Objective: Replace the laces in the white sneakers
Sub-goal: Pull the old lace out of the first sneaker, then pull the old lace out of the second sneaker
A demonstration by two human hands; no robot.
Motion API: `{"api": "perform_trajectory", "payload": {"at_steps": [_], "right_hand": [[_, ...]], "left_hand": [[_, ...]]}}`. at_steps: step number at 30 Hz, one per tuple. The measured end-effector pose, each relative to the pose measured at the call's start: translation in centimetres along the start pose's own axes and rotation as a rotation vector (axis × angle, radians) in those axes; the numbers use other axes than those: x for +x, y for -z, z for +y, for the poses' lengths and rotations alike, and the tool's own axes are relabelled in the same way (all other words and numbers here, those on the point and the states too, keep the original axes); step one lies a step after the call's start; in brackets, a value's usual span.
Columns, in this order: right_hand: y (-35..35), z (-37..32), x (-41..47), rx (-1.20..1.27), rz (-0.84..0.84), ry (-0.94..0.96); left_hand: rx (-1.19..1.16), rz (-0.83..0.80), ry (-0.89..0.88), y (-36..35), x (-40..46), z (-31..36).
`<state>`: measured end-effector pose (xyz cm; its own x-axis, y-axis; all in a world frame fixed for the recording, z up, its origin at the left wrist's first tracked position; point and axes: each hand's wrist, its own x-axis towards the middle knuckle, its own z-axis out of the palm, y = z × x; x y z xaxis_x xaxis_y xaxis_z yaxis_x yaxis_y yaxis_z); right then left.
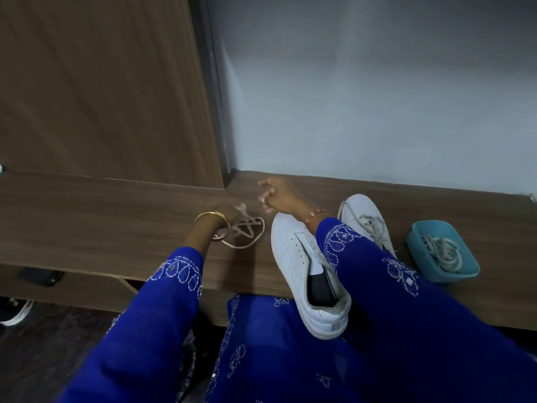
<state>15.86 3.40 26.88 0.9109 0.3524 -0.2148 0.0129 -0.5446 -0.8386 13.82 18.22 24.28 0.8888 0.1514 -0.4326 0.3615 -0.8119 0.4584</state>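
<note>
On the wooden ledge a loose beige lace lies in a tangle. My left hand, with a gold bangle at the wrist, is at the tangle's left edge and pinches one raised end of the lace. Just right of it my right hand hovers, blurred, above the toe of the near white sneaker, fingers loosely curled with nothing seen in them. That sneaker has bare eyelets, and its heel hangs over the ledge's front edge. A second white sneaker, still laced, stands behind my right forearm.
A teal tray holding several coiled pale laces sits at the right of the ledge. A wooden cabinet panel and a pale wall close off the back. A dark phone-like object lies on a lower shelf at left.
</note>
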Motion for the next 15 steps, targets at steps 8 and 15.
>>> {"api": "perform_trajectory", "payload": {"at_steps": [8, 15], "right_hand": [[0.8, 2.2, -3.7, -0.195, -0.017, -0.151], [2.2, 3.7, -8.6, -0.617, -0.204, -0.126]], "left_hand": [[0.003, 0.093, -0.128, -4.1, -1.9, 0.9], [-0.094, -0.107, -0.130, -7.7, -3.9, 3.2]]}}
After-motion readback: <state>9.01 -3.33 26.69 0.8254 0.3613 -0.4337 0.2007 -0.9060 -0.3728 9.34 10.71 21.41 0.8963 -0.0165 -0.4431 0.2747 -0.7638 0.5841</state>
